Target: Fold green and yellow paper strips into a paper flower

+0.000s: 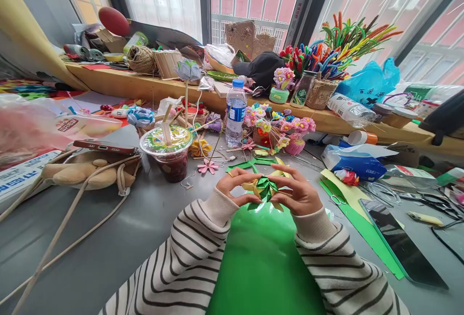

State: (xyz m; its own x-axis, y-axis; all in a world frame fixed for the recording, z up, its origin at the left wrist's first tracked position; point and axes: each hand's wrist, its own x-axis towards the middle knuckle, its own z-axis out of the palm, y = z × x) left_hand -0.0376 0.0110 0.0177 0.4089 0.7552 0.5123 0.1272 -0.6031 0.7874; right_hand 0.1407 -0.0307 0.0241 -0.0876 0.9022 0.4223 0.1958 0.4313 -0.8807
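Observation:
Between my two hands is a folded paper flower (267, 188) with green and yellow petals, raised over a shiny green sheet (268, 262). My left hand (239, 185) pinches its left side between thumb and fingers. My right hand (297, 190) grips the right side, thumb below and fingers above. Part of the flower is covered by my fingertips. Just beyond it lie green paper strips (241, 165) on the grey table.
A lidded drink cup (168, 160) and a water bottle (236, 114) stand behind my left hand. A phone (105, 147) rests on a tan bag (87, 172). At right are a dark tablet (398, 242), scissors (335, 199) and a tissue pack (353, 163).

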